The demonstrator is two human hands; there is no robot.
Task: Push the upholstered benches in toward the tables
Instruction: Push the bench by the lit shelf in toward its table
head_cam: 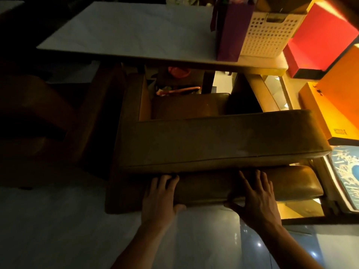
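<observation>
A brown upholstered bench (213,140) stands in front of me, its padded backrest top running across the middle of the view. Its seat (190,107) lies beyond, partly under the white table (124,33). A lower padded cushion edge (291,183) sits nearest me. My left hand (161,199) lies flat on that cushion's left part, fingers spread, thumb hooked under the edge. On the cushion's right part rests my right hand (258,197), palm down, thumb under the edge. Both hands press on the padding and grip nothing else.
On the table stand a purple bag (231,30) and a white perforated basket (272,33). Red (318,39) and orange boxes (338,94) are stacked at the right. Another brown seat (38,113) stands in the dark at the left. Glossy floor (58,230) lies below me.
</observation>
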